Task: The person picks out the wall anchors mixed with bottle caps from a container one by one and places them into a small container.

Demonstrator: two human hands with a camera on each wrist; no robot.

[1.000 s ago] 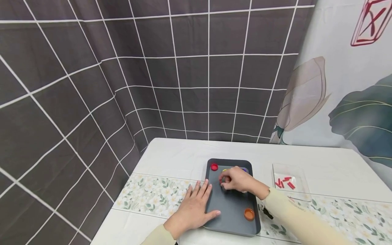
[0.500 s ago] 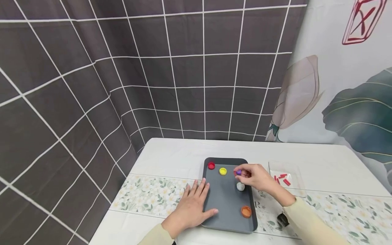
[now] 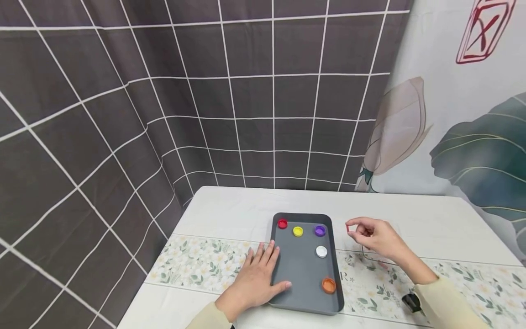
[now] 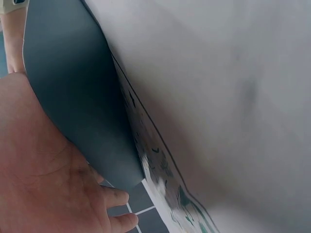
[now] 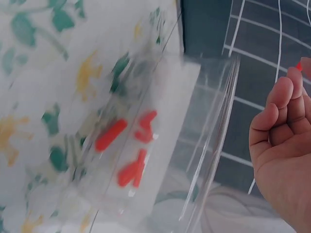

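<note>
Between thumb and forefinger my right hand (image 3: 382, 240) pinches a small red stick (image 3: 348, 228), held above the table just right of the grey tray (image 3: 296, 274). A bit of the same red shows at the fingertips in the right wrist view. My left hand (image 3: 255, 276) lies with fingers spread on the tray's left edge, thumb over its floor. On the tray stand several small round caps: a red cap (image 3: 282, 224), a yellow cap (image 3: 297, 231), a purple cap (image 3: 320, 231), a white cap (image 3: 322, 252) and an orange cap (image 3: 328, 285).
Below the right hand, in the right wrist view, a clear plastic box (image 5: 218, 131) holds several red pieces (image 5: 112, 135). In the head view the hand mostly hides it. The floral-banded tablecloth (image 3: 205, 260) covers the table; a dark gridded curtain (image 3: 246, 114) hangs behind.
My right hand has moved right from over the tray to beside it, carrying the red stick and uncovering the yellow, purple and white caps. The left hand stays in place.
</note>
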